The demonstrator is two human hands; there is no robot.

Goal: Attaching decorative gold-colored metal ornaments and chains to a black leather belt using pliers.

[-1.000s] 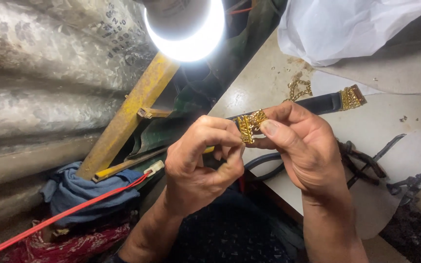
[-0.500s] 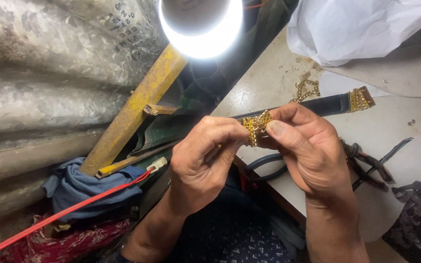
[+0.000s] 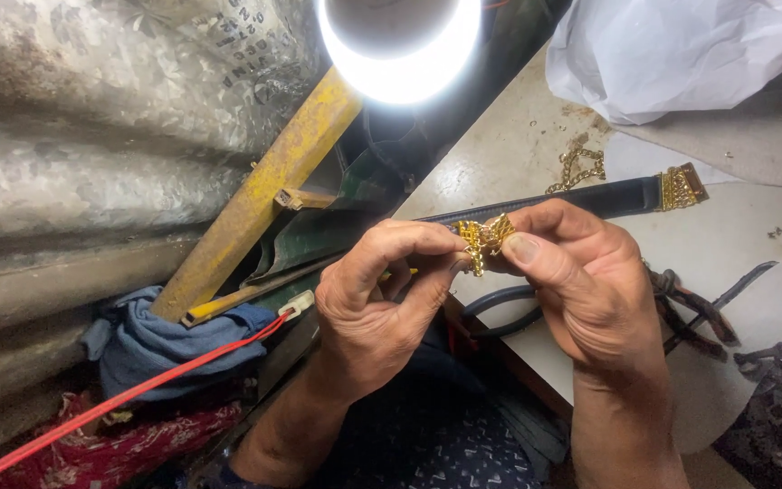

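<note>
A small gold chain ornament (image 3: pixel 485 237) is pinched between the fingertips of both hands at the middle of the view. My left hand (image 3: pixel 382 299) grips its left side with thumb and forefinger. My right hand (image 3: pixel 581 281) holds its right side against a dark strap (image 3: pixel 590 201) that runs up to the right and ends in a gold metal clasp (image 3: pixel 681 186). The strap lies across a pale worktable (image 3: pixel 518 154).
A bright round lamp (image 3: pixel 400 45) glares at the top. Loose gold chain pieces (image 3: pixel 577 167) lie near a white plastic bag (image 3: pixel 690 54). Pliers (image 3: pixel 690 308) rest right of my hand. A yellow bar (image 3: pixel 264 190), red wire (image 3: pixel 138 389), blue cloth (image 3: pixel 156 340) and corrugated metal wall (image 3: pixel 74 145) fill the left.
Both hands have stayed together on the gold ornament, shifting slightly right and down in the view. The lamp and strap clasp have drifted to the right as the camera moved.
</note>
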